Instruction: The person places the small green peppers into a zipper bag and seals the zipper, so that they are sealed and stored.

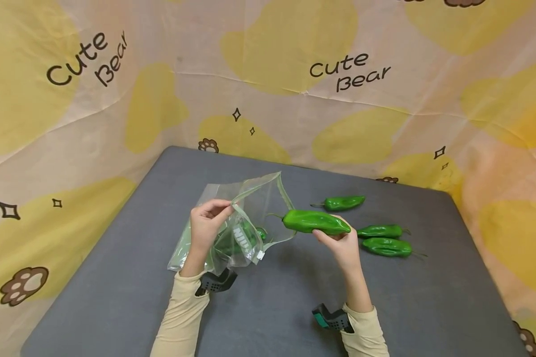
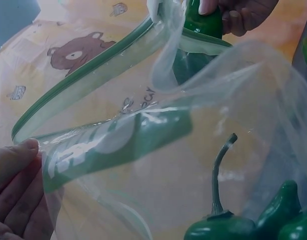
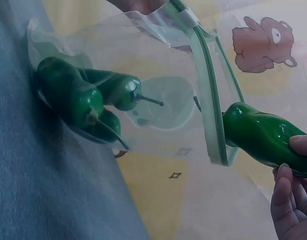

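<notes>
My left hand pinches the green-edged rim of a clear zip bag, whose mouth gapes toward the right. Inside the bag lie several green peppers, seen through the plastic in the right wrist view. Between thumb and fingers, my right hand holds another green pepper by its tip end. That pepper lies level, stem pointing left, and in the right wrist view its stem end is at the bag's mouth. A white slider sits on the bag's zip edge.
Right of the bag, one green pepper lies toward the back of the grey table. Two more, an upper pepper and a lower pepper, lie side by side just beyond my right hand. A patterned cloth hangs behind the table.
</notes>
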### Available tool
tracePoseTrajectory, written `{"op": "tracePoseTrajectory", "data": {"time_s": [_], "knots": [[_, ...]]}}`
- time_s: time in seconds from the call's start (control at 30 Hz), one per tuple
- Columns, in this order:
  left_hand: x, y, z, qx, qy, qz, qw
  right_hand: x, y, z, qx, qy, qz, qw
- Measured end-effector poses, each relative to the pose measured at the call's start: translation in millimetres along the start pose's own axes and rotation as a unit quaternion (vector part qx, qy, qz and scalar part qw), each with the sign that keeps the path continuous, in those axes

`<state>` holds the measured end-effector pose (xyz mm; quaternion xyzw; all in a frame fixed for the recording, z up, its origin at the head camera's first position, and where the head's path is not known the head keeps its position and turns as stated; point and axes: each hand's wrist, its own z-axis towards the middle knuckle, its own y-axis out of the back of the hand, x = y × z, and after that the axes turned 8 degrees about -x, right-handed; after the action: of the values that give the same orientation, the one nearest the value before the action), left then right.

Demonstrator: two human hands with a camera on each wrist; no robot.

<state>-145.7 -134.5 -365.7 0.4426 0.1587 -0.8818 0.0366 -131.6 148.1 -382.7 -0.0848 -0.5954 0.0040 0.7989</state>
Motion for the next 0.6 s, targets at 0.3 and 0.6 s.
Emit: {"op": "tracePoseTrajectory", "data": {"time_s": [0.3,0.6], "knots": [[1.5,0.4,-0.8,-0.001,0.004,0.002,1.0000,5,-15,0.7,0.016,-0.001,-0.042,0.9990],[3.8,-2.8,-1.4,-0.002,0.007,-0.003,1.0000,20,-28,1.3,0.014,0.007,-0.090,0.9958]]}}
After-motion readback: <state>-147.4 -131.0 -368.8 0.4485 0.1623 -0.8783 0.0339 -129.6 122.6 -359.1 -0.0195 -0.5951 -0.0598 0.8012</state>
